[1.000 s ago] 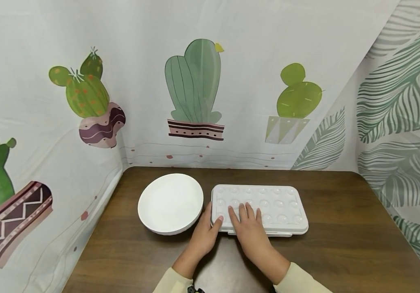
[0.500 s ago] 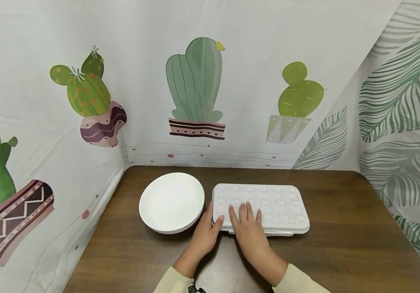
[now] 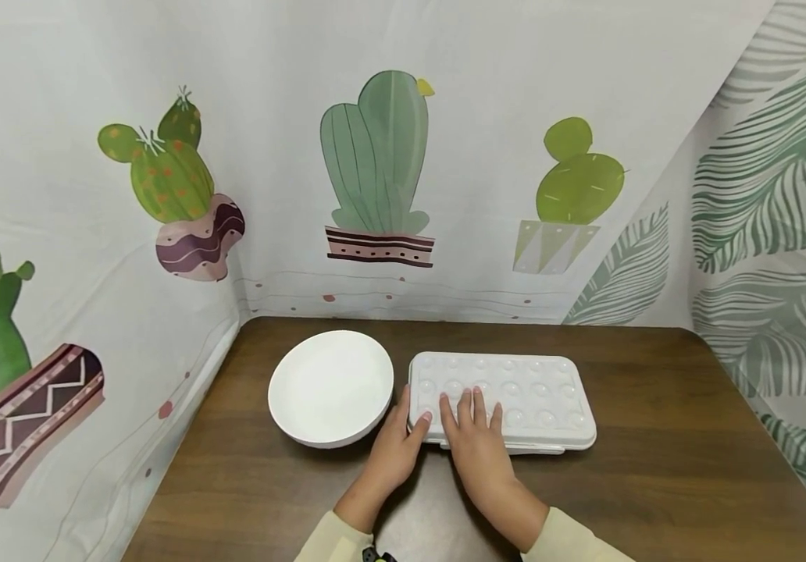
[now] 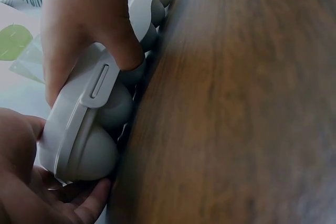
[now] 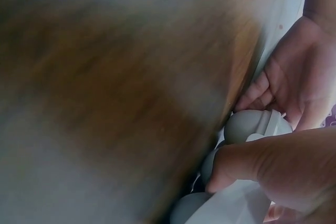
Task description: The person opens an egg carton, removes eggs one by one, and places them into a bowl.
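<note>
A white lidded plastic egg box [image 3: 543,394], its lid covered in round bumps, lies flat on the table. My left hand [image 3: 390,454] holds its left end, thumb on the lid's front corner. In the left wrist view that hand's fingers [image 4: 94,200] reach the rounded bottom of the box. My right hand [image 3: 479,445] rests on the lid left of its middle, fingers spread and fairly straight. Its thumb [image 4: 126,51] lies down the front side near a latch [image 4: 100,81]. What is inside the box is hidden.
A white round bowl [image 3: 331,386] stands close to the left of the box, with my left hand near its rim. The brown wooden table [image 3: 684,468] meets a cactus-print cloth [image 3: 480,297] at the back. Cloth also hangs along both sides.
Both hands keep their places on the egg box. Everything in the head view has shifted very slightly to the right together.
</note>
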`<state>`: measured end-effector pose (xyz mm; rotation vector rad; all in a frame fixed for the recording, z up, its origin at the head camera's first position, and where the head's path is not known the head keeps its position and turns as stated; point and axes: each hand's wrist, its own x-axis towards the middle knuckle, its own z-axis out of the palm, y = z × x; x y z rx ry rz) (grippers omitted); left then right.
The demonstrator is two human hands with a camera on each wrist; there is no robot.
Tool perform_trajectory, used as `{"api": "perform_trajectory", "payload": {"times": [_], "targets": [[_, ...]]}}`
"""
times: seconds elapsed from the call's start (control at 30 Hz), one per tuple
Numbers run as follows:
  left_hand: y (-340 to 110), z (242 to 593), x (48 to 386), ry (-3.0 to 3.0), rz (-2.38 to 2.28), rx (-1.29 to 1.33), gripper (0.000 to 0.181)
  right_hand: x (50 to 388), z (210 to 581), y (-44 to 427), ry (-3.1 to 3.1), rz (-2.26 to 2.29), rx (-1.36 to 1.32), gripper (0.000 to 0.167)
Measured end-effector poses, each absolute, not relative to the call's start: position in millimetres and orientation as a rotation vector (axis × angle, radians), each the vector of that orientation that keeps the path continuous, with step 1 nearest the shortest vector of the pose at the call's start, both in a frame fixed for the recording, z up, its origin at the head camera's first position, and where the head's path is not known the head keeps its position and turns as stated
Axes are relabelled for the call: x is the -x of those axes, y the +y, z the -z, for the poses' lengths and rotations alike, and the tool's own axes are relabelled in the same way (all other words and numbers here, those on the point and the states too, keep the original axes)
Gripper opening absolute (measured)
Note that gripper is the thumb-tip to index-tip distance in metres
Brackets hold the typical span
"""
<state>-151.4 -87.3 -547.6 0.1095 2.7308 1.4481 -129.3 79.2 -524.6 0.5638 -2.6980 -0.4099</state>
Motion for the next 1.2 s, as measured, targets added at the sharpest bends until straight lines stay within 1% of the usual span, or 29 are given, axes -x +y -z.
{"api": "perform_trajectory", "payload": {"times": [0.37, 1.2], "targets": [[-85.2, 546.1, 149.8, 2.732, -1.449, -0.099, 0.075, 128.7, 526.3, 79.4, -2.691, 0.424, -0.563, 0.057], [-84.8, 545.3, 149.2, 2.774, -1.423, -0.157, 0.075, 131.9, 527.1, 82.0, -2.686, 0.438, -0.600, 0.058]]}}
